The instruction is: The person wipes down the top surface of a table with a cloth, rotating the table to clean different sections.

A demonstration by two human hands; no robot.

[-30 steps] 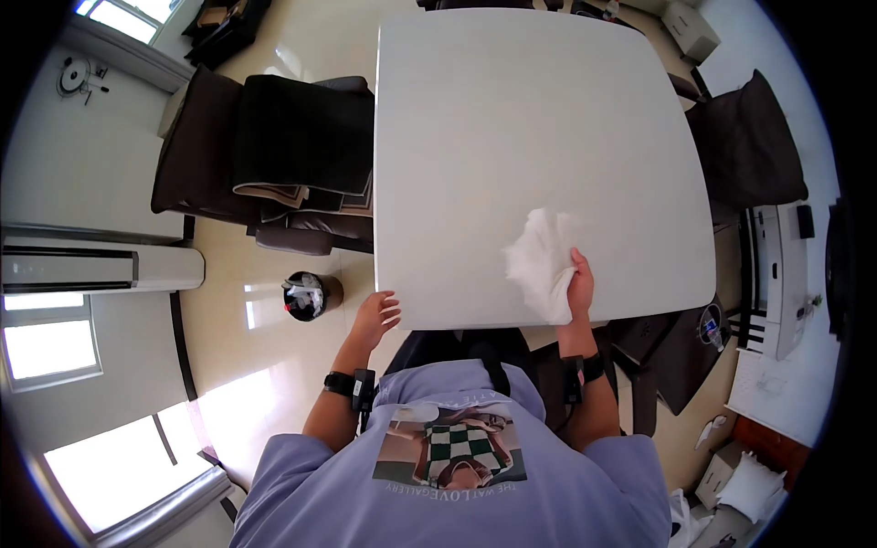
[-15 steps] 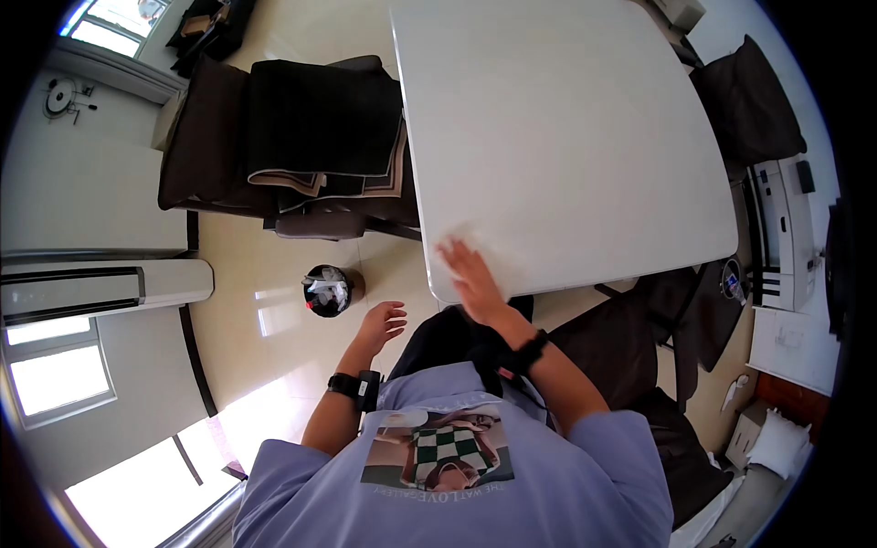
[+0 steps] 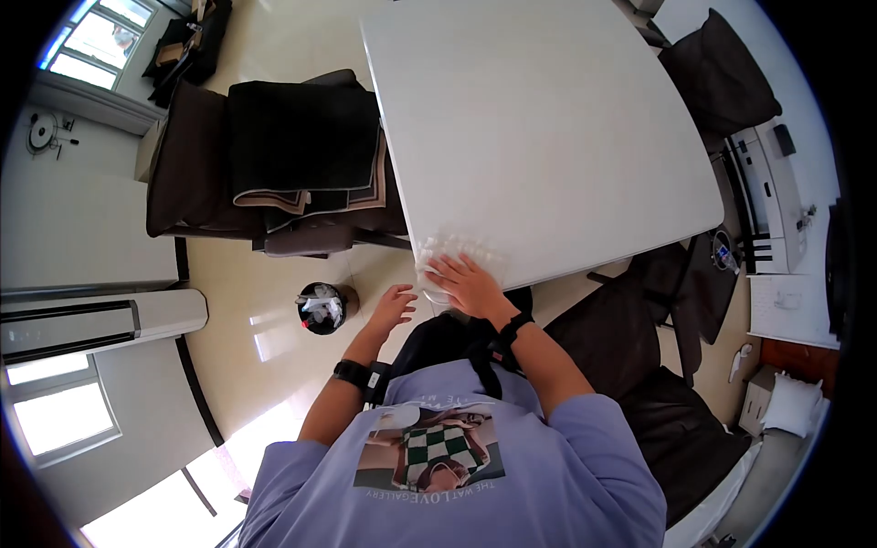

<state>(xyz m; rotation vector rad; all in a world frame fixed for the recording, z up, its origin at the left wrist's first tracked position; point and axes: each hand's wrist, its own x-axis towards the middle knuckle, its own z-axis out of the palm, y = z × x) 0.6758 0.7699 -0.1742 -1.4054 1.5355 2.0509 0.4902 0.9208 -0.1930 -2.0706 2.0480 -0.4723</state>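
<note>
A white cloth (image 3: 466,249) lies spread at the near left corner of the white table (image 3: 548,137). My right hand (image 3: 464,285) rests flat on it, fingers apart and pointing to the upper left, pressing it against the tabletop. Just left of that corner, my left hand (image 3: 393,308) hangs in the air beside the table edge, fingers loosely apart with nothing in them. Black bands circle both wrists.
A bin (image 3: 324,308) with rubbish stands on the floor at the left. A brown chair (image 3: 196,164) draped with a black cloth (image 3: 301,135) touches the table's left side. Other brown chairs (image 3: 722,78) stand at the right and near right.
My right hand has moved from the near right side of the table to its near left corner, with the cloth now flat under it instead of bunched. The view has turned and shifted.
</note>
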